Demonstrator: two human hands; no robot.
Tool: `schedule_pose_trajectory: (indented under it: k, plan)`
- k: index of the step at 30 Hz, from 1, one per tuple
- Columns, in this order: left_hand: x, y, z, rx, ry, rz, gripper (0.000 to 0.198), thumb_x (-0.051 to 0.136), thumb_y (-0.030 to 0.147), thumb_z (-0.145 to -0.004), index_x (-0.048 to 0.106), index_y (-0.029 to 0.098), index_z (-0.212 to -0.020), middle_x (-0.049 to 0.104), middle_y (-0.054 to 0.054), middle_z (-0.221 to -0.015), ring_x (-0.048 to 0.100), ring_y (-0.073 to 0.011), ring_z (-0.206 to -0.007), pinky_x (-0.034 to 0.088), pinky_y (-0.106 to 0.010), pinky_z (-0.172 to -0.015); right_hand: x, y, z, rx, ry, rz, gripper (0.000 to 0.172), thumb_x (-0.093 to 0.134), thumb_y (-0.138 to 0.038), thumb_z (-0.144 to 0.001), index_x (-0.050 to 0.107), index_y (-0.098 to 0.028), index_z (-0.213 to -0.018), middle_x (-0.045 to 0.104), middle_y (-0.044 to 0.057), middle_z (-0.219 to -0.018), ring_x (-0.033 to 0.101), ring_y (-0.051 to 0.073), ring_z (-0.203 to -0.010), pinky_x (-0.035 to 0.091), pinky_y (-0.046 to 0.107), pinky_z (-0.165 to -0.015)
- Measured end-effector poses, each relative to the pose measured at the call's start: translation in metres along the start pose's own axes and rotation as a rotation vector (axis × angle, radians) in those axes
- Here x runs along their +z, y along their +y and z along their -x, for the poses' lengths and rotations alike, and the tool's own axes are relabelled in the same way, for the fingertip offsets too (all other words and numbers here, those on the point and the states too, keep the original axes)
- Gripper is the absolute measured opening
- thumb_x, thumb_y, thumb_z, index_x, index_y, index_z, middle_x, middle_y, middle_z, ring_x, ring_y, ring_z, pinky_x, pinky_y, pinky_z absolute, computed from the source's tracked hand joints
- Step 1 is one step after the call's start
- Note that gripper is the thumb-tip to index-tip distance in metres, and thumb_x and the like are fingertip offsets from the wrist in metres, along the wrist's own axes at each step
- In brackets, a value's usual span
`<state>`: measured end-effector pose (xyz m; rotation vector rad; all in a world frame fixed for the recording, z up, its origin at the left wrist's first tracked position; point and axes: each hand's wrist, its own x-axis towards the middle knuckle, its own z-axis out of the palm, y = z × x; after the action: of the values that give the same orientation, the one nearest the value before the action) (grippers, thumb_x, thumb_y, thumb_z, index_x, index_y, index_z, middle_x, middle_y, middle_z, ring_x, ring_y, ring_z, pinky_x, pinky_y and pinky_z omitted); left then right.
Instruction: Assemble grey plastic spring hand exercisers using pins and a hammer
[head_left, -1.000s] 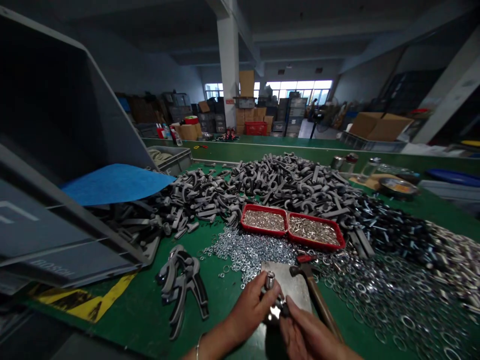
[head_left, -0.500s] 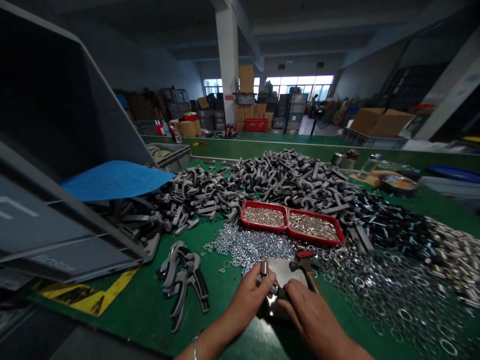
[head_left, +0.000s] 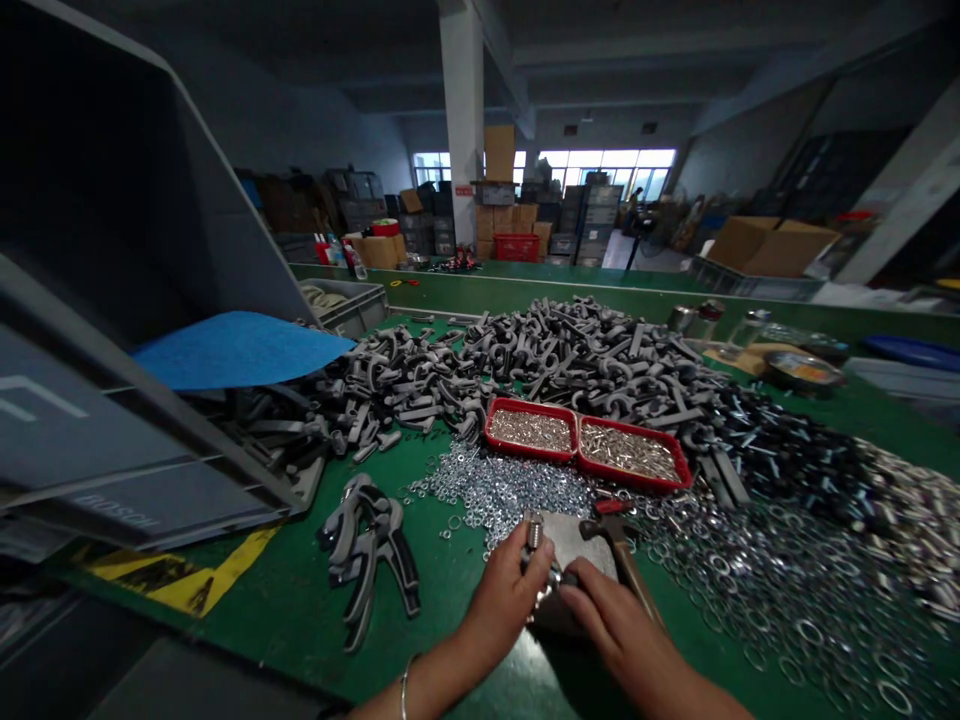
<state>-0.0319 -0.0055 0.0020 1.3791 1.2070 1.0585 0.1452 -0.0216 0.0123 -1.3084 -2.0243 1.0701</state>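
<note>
My left hand [head_left: 506, 597] is closed around a small shiny metal part [head_left: 541, 570] whose threaded end sticks up past my thumb. My right hand [head_left: 611, 625] meets it from the right, its fingertips pinching the same part. Both hands hover over a grey metal plate [head_left: 574, 538] lying on the green table [head_left: 292, 610]. A wooden-handled hammer [head_left: 624, 560] rests on the plate's right side, just beyond my right hand. Loose silver nuts [head_left: 499, 490] lie scattered right behind the plate.
A red two-compartment tray [head_left: 585, 447] of small silver parts sits behind the nuts. Behind it spreads a large heap of grey plastic handles [head_left: 555, 360]. Several assembled grips [head_left: 367, 545] lie left of my hands. A tilted grey crate [head_left: 112, 330] stands at left; metal rings [head_left: 795, 590] cover the right.
My hands have stayed over the plate, working the small metal part; my right hand has closed in a little more on it. The view has shifted slightly.
</note>
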Motion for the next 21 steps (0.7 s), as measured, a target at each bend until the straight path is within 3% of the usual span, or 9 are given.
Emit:
schedule_pose_trajectory:
  k: [3, 5, 8, 10, 12, 14, 16, 18, 21]
  plan:
    - [0.004, 0.004, 0.003, -0.191, -0.066, 0.207, 0.030, 0.052, 0.043, -0.093, 0.059, 0.017, -0.106, 0.061, -0.003, -0.089, 0.056, -0.0155, -0.075, 0.044, -0.026, -0.067, -0.005, 0.008, -0.008, -0.343, 0.011, 0.474, 0.030, 0.041, -0.043, -0.102, 0.058, -0.021, -0.090, 0.064, 0.006, -0.083, 0.059, 0.020, -0.072, 0.045, 0.031, -0.066]
    - [0.005, 0.005, 0.006, -0.248, -0.083, 0.271, 0.029, 0.053, 0.042, -0.092, 0.059, 0.018, -0.108, 0.061, -0.002, -0.090, 0.054, -0.0142, -0.071, 0.043, -0.024, -0.064, -0.004, 0.009, -0.013, -0.439, 0.024, 0.563, 0.028, 0.043, -0.041, -0.101, 0.058, -0.022, -0.087, 0.062, 0.003, -0.077, 0.057, 0.019, -0.069, 0.044, 0.029, -0.064]
    - [0.006, 0.004, 0.007, -0.152, 0.036, 0.158, 0.024, 0.049, 0.040, -0.094, 0.057, 0.018, -0.100, 0.060, -0.002, -0.088, 0.055, -0.0157, -0.076, 0.044, -0.027, -0.070, -0.001, 0.004, -0.019, -0.390, 0.075, 0.502, 0.024, 0.046, -0.042, -0.100, 0.058, -0.022, -0.091, 0.063, 0.002, -0.078, 0.058, 0.019, -0.071, 0.045, 0.028, -0.067]
    - [0.003, 0.002, 0.006, 0.026, 0.112, -0.039, 0.019, 0.047, 0.036, -0.095, 0.055, 0.019, -0.093, 0.059, -0.003, -0.088, 0.055, -0.0182, -0.083, 0.044, -0.031, -0.079, 0.000, -0.001, -0.020, -0.337, 0.081, 0.462, 0.023, 0.048, -0.043, -0.098, 0.059, -0.023, -0.096, 0.064, 0.003, -0.080, 0.060, 0.019, -0.073, 0.046, 0.028, -0.068]
    - [-0.001, 0.000, 0.005, 0.233, 0.062, -0.234, 0.016, 0.046, 0.032, -0.094, 0.054, 0.020, -0.087, 0.058, -0.003, -0.087, 0.053, -0.0195, -0.087, 0.042, -0.033, -0.084, 0.002, -0.002, -0.018, -0.289, 0.070, 0.431, 0.023, 0.049, -0.044, -0.097, 0.059, -0.023, -0.100, 0.066, 0.003, -0.082, 0.061, 0.020, -0.075, 0.046, 0.029, -0.069]
    - [-0.007, -0.003, 0.003, 0.337, -0.051, -0.331, 0.015, 0.046, 0.029, -0.094, 0.052, 0.021, -0.084, 0.057, -0.003, -0.086, 0.053, -0.0192, -0.084, 0.042, -0.032, -0.082, 0.003, -0.001, -0.013, -0.223, 0.050, 0.387, 0.024, 0.050, -0.045, -0.096, 0.059, -0.024, -0.104, 0.067, 0.003, -0.084, 0.062, 0.021, -0.076, 0.047, 0.029, -0.070]
    - [-0.009, -0.009, 0.001, 0.268, -0.069, -0.315, 0.017, 0.046, 0.031, -0.095, 0.052, 0.021, -0.083, 0.057, -0.001, -0.082, 0.052, -0.0177, -0.080, 0.041, -0.030, -0.077, 0.004, 0.004, -0.007, -0.138, 0.012, 0.319, 0.025, 0.049, -0.045, -0.096, 0.059, -0.025, -0.107, 0.068, 0.003, -0.085, 0.063, 0.020, -0.075, 0.048, 0.029, -0.069]
    - [-0.009, -0.014, 0.000, 0.116, 0.002, -0.234, 0.020, 0.046, 0.035, -0.096, 0.052, 0.020, -0.084, 0.056, 0.000, -0.079, 0.052, -0.0164, -0.076, 0.041, -0.027, -0.072, 0.006, 0.008, -0.002, -0.083, -0.001, 0.274, 0.028, 0.052, -0.047, -0.094, 0.058, -0.025, -0.111, 0.069, 0.004, -0.090, 0.064, 0.021, -0.076, 0.048, 0.030, -0.069]
    - [-0.004, -0.019, 0.002, 0.013, 0.055, -0.117, 0.023, 0.046, 0.039, -0.097, 0.054, 0.020, -0.087, 0.056, 0.001, -0.079, 0.053, -0.0158, -0.075, 0.041, -0.026, -0.071, 0.014, 0.011, 0.003, -0.054, 0.050, 0.167, 0.032, 0.055, -0.053, -0.091, 0.059, -0.023, -0.097, 0.067, 0.006, -0.089, 0.063, 0.021, -0.076, 0.048, 0.031, -0.068]
